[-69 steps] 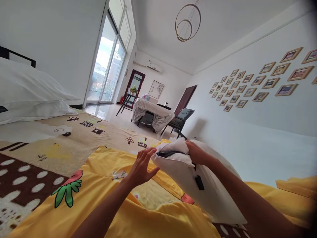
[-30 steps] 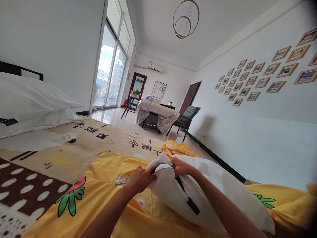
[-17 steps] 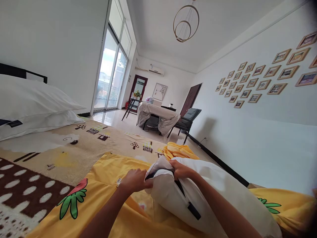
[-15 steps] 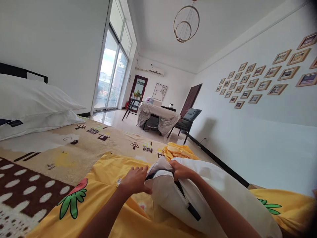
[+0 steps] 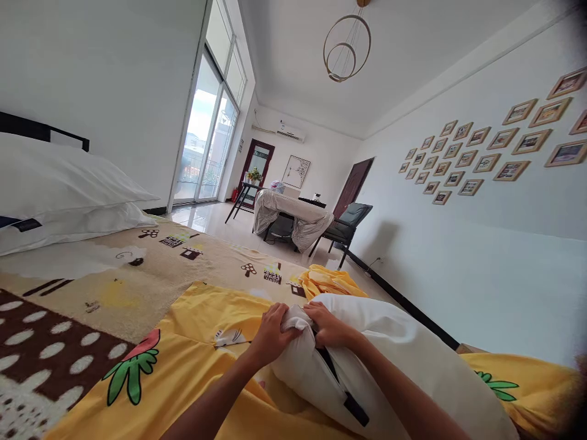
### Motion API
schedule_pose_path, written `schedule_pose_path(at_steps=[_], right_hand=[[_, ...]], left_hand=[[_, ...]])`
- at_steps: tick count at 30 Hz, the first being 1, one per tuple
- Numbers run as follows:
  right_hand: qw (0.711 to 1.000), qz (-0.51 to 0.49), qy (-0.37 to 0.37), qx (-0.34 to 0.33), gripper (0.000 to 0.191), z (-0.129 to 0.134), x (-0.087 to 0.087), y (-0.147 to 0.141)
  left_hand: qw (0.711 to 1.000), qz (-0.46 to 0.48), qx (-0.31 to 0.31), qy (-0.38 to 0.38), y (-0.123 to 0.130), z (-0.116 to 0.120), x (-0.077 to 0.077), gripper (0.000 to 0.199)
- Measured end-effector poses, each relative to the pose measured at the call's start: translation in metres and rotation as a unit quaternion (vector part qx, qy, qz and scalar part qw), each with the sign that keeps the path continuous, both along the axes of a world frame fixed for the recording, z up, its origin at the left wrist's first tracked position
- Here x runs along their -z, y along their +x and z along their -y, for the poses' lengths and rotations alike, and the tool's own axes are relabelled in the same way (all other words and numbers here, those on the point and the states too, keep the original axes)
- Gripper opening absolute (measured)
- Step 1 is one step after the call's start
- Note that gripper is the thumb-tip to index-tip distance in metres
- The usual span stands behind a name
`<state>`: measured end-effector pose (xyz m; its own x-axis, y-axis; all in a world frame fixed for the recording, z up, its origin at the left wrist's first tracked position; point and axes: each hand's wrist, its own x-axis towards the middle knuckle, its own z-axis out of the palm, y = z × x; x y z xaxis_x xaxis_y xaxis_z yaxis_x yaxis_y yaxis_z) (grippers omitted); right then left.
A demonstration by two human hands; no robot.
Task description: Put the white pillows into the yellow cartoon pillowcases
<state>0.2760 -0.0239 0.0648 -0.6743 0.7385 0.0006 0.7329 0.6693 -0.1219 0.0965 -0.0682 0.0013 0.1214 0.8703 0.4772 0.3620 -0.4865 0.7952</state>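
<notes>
A white pillow (image 5: 413,342) with dark trim and a black tag lies on a yellow printed cloth (image 5: 215,391) at the lower centre and right. Its near-left corner is pinched up between both hands. My left hand (image 5: 274,335) has its fingers and thumb closed round the left side of that corner. On the corner's other side, my right hand (image 5: 331,327) grips the white fabric beside the dark trim. The two hands are close together, with a fold of white fabric between them.
Two white pillows (image 5: 68,183) lie at the bed's head on the left. A beige and brown blanket (image 5: 151,293) covers the bed. Bunched yellow cloth (image 5: 332,281) lies beyond my right hand. Further off stand a covered table (image 5: 293,205) and a dark chair (image 5: 351,223).
My left hand has moved right and closed round the pillow's corner. The opening with dark trim between the hands has narrowed, and the view has shifted slightly.
</notes>
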Motion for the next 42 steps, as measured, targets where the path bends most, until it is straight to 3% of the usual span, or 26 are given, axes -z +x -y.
schedule_pose_path(at_steps=[4, 9, 13, 16, 19, 22, 24, 27, 29, 33, 35, 38, 40, 42], right_hand=[[1.000, 0.001, 0.028, -0.015, 0.047, 0.008, 0.002, -0.003], [1.000, 0.010, 0.024, 0.007, 0.074, 0.038, -0.012, -0.005], [0.998, 0.027, 0.008, 0.054, 0.072, 0.070, -0.016, -0.005], [0.995, 0.068, 0.001, 0.067, 0.102, 0.084, -0.006, -0.002], [0.986, 0.106, 0.052, 0.114, 0.125, 0.078, 0.007, 0.004], [0.976, 0.078, 0.106, 0.176, 0.128, 0.057, 0.008, 0.011], [0.978, 0.064, 0.098, 0.174, 0.130, 0.040, 0.002, 0.015], [0.990, 0.068, 0.048, 0.110, 0.124, 0.020, -0.005, 0.018], [0.996, 0.066, 0.026, 0.047, 0.108, 0.012, -0.005, 0.020], [0.998, 0.009, 0.057, -0.036, 0.045, 0.013, 0.006, 0.024], [0.995, -0.022, 0.090, -0.046, 0.027, 0.019, 0.014, 0.026], [0.991, -0.055, 0.111, -0.042, 0.034, 0.030, 0.019, 0.027], [0.991, -0.057, 0.110, -0.042, 0.037, 0.035, 0.015, 0.028], [0.992, -0.041, 0.111, -0.042, 0.026, 0.039, 0.003, 0.030]], left_hand=[[0.998, 0.065, 0.017, 0.009, -0.001, -0.007, 0.004, 0.015], [0.990, 0.132, 0.045, -0.015, -0.001, -0.014, 0.014, 0.012], [0.983, 0.173, 0.052, -0.035, 0.001, -0.019, 0.020, 0.021], [0.973, 0.215, 0.060, -0.053, 0.002, -0.023, 0.024, 0.027], [0.958, 0.261, 0.082, -0.087, 0.003, -0.026, 0.026, 0.032], [0.939, 0.294, 0.118, -0.132, 0.002, -0.024, 0.024, 0.040], [0.930, 0.304, 0.138, -0.155, 0.001, -0.020, 0.022, 0.043], [0.925, 0.304, 0.155, -0.165, 0.004, -0.013, 0.016, 0.043], [0.930, 0.291, 0.158, -0.157, 0.007, -0.008, 0.013, 0.041], [0.958, 0.225, 0.139, -0.110, 0.014, 0.005, 0.004, 0.029], [0.984, 0.139, 0.092, -0.058, 0.016, 0.013, -0.003, 0.020], [0.998, 0.007, 0.068, -0.018, 0.010, 0.024, -0.021, 0.014], [0.992, -0.023, 0.125, -0.024, -0.004, 0.029, -0.037, 0.013], [0.986, -0.010, 0.165, -0.016, -0.025, 0.029, -0.052, 0.022]])
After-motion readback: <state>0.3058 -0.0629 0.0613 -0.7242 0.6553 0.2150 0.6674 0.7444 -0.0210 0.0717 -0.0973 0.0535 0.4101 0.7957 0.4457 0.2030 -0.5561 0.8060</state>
